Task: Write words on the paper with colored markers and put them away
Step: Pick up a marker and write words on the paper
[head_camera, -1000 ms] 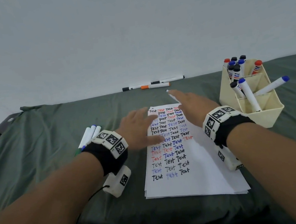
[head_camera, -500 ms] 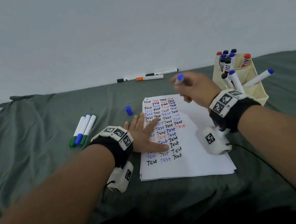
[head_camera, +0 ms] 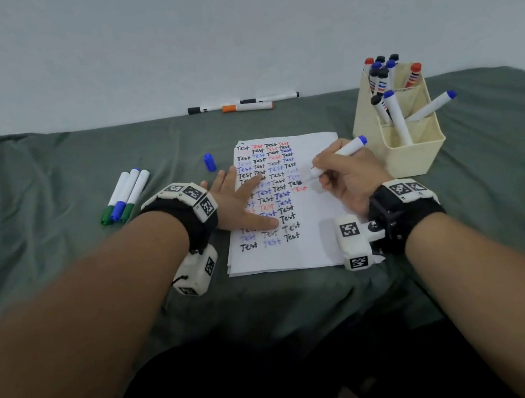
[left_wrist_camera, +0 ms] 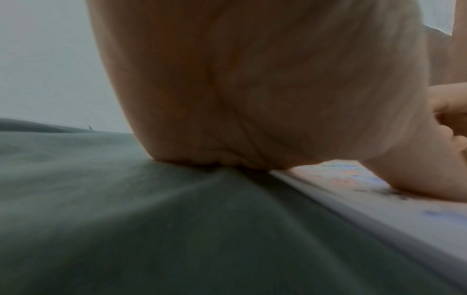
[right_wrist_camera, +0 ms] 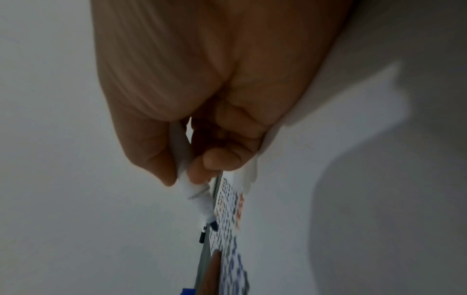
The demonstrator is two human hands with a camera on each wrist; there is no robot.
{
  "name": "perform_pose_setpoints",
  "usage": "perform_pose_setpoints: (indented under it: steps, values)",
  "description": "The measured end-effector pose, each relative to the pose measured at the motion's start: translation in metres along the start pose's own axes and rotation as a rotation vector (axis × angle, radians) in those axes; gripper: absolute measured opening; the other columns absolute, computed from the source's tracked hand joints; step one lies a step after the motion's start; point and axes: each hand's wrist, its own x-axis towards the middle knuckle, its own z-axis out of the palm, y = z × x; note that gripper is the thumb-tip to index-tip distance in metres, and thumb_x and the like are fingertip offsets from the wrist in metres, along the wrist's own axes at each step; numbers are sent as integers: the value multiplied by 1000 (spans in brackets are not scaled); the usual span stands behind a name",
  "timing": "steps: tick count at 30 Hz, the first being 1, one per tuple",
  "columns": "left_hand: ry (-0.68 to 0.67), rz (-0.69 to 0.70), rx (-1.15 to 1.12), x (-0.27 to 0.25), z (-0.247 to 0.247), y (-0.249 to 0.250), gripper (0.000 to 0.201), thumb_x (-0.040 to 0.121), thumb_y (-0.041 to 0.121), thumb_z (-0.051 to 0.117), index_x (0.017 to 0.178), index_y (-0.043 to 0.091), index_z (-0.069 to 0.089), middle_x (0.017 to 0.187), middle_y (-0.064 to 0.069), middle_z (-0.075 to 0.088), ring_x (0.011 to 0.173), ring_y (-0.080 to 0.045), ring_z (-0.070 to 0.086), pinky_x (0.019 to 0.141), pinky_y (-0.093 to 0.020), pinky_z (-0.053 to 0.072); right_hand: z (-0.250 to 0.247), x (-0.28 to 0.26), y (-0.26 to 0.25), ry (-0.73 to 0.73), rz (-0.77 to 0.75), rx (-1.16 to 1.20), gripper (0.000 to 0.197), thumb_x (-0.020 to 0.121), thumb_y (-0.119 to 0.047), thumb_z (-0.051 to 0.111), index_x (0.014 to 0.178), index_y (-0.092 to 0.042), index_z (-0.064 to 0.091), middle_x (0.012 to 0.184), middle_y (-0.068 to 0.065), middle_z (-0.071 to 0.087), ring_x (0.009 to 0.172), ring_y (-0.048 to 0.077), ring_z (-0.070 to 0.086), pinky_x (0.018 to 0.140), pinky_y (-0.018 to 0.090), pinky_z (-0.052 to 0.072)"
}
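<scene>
A white sheet of paper [head_camera: 321,224], filled with rows of "Test" in black, red and blue, lies on the green cloth. My left hand [head_camera: 241,198] lies flat on its left side, fingers spread, pressing it down; the left wrist view shows the palm [left_wrist_camera: 252,89] at the paper's edge [left_wrist_camera: 379,211]. My right hand [head_camera: 341,175] grips an uncapped blue marker [head_camera: 348,149], tip down on the paper beside the right column of words. The right wrist view shows the fingers pinching the marker's barrel [right_wrist_camera: 194,189]. The marker's blue cap [head_camera: 210,162] lies left of the paper.
A cream holder [head_camera: 415,152] with several markers stands right of the paper. Three markers [head_camera: 127,196], green and blue capped, lie at the left. Three more markers [head_camera: 242,104] lie at the far edge by the wall. Green cloth [head_camera: 51,179] covers the table.
My right hand came down from the paper's far edge with the uncapped marker and set its tip on the paper. My left hand stays flat on the sheet. The camera view dropped slightly.
</scene>
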Motion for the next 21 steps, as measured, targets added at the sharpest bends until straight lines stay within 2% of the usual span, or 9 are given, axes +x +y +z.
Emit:
perform_pose_setpoints:
  steps: [4, 8, 13, 17, 21]
  values:
    - [-4, -10, -6, -1, -1, 3, 137, 29, 111, 25, 145, 53, -20, 161, -3, -28, 149, -27, -23, 118, -55, -9, 2, 1, 2, -82, -31, -186, 37, 81, 0, 73, 55, -24, 64, 63, 12, 69, 45, 15, 56, 44, 23, 43]
    - [-10, -15, 0, 0, -1, 3, 137, 28, 111, 26, 144, 54, -20, 161, -2, -28, 149, -27, -23, 118, -56, -9, 4, 2, 3, -47, -28, -339, 26, 72, -10, 76, 58, -25, 61, 61, 13, 67, 46, 18, 55, 45, 24, 41]
    - [-12, -15, -3, 2, -1, 1, 134, 31, 111, 28, 143, 56, -21, 161, -1, -29, 149, -27, -23, 117, -56, -9, 5, 3, 5, -32, -58, -380, 28, 73, -10, 74, 56, -28, 61, 55, 4, 64, 44, 14, 54, 44, 20, 40]
    - [-1, -15, -5, 4, 1, 0, 132, 31, 111, 28, 142, 57, -21, 161, 0, -28, 149, -26, -23, 116, -57, -9, 5, 6, 6, -47, -46, -437, 30, 70, -10, 75, 53, -25, 55, 48, 0, 56, 41, 13, 47, 42, 19, 37]
    - [-2, -17, -8, 4, 1, 0, 131, 32, 111, 29, 141, 58, -21, 161, 1, -29, 149, -26, -23, 115, -57, -9, 3, 10, 8, -47, -46, -431, 27, 67, -14, 77, 53, -26, 57, 49, 1, 57, 41, 14, 48, 43, 21, 38]
